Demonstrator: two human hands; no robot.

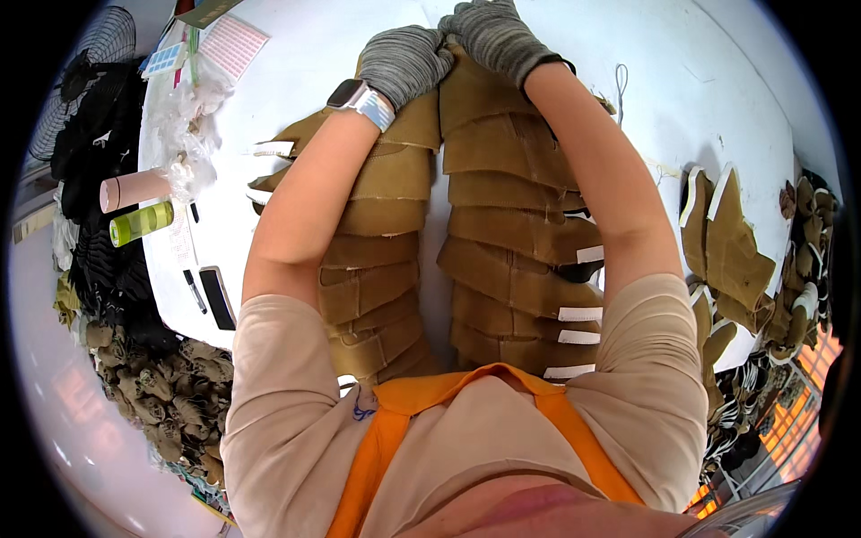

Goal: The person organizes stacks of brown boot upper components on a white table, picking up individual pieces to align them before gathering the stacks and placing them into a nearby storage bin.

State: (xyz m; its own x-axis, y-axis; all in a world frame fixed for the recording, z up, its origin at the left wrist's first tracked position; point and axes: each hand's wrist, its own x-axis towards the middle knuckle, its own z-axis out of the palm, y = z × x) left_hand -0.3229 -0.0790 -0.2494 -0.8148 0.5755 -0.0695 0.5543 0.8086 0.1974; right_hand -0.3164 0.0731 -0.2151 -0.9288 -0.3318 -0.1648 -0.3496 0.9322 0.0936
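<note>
Two long columns of overlapping brown suede-like boot uppers lie in front of me, the left column (pixel 387 217) and the right column (pixel 502 188). White tags or strips (pixel 581 314) stick out along their outer sides. My left hand (pixel 408 65), in a grey knitted glove, is closed at the far end of the left column, its fingertips near the gap between the columns. In a matching glove, my right hand (pixel 498 38) is curled over the far end of the right column. Both hands nearly touch and seem to grip the farthest uppers; their fingertips are partly hidden.
On the white table's (pixel 655 54) left side are a pink cup (pixel 134 189), a green bottle (pixel 142 223), plastic bags (pixel 184 125), a phone (pixel 217 298) and a pen (pixel 195 291). More brown uppers (pixel 731 251) lie at right. Heaps of pieces (pixel 161 386) flank the table; a fan (pixel 85 76) stands far left.
</note>
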